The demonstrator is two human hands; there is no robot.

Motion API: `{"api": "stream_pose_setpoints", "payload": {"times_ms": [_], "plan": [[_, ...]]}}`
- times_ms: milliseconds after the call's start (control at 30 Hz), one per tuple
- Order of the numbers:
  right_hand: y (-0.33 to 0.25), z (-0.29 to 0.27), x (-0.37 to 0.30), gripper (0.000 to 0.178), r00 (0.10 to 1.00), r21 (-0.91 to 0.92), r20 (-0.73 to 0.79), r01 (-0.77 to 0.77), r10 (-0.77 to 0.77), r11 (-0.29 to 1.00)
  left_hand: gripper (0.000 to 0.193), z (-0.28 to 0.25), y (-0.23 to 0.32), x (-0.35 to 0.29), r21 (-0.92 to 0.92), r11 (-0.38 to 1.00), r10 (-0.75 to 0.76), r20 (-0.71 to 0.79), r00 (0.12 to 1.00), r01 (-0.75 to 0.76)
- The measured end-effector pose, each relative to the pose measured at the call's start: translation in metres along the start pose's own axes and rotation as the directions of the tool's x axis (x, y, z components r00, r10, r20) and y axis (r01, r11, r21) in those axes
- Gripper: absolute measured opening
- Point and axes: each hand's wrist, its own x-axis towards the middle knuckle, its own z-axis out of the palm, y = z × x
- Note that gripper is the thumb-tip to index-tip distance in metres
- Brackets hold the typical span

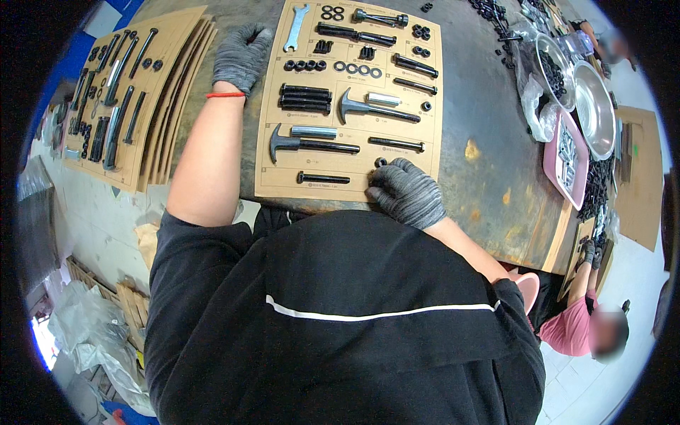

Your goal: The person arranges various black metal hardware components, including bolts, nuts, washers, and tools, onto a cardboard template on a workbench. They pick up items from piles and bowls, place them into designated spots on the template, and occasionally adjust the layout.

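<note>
A tan cardboard sheet (pixel 280 177) lies on the table, with hardware set in rows. It carries a silver open-end wrench (pixel 296 28), black bolts (pixel 306 99), grey washers (pixel 358 69) and black nuts (pixel 304 66). Two hammer-shaped pieces with curved claw heads (pixel 315 146) lie beside silver tubes (pixel 314 132). My left hand (pixel 241 58), in a grey knit glove, rests at the sheet's upper left edge with curled fingers; its palm side is hidden. At the lower right corner, my gloved right hand (pixel 409 193) is closed, a black nut (pixel 381 162) at its fingertips.
Several similar filled sheets (pixel 113 92) lean in a stack at left. Along the table's right side are metal bowls (pixel 595 110), one with black parts, and a pink tray (pixel 565 159) of silver parts. A co-worker in pink (pixel 570 329) works at right; another person is farther back.
</note>
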Motion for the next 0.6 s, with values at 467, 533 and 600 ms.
{"api": "stream_pose_setpoints", "payload": {"times_ms": [467,533,600], "plan": [[0.135,-0.059,0.099,0.036,0.772,0.237,-0.458,-0.372,0.441,0.898,0.03,0.002,-0.007,0.005,-0.156,0.985,-0.07,0.037,0.997,0.075],[0.152,-0.063,0.132,0.037,0.746,0.425,-0.413,-0.349,0.522,0.835,0.028,0.002,-0.02,0.007,-0.241,0.966,-0.088,0.017,0.996,0.089],[0.171,-0.064,0.169,0.038,0.747,0.521,-0.432,-0.25,0.505,0.816,0.025,0.003,-0.027,0.006,-0.329,0.938,-0.121,-0.014,0.993,0.109]]}}
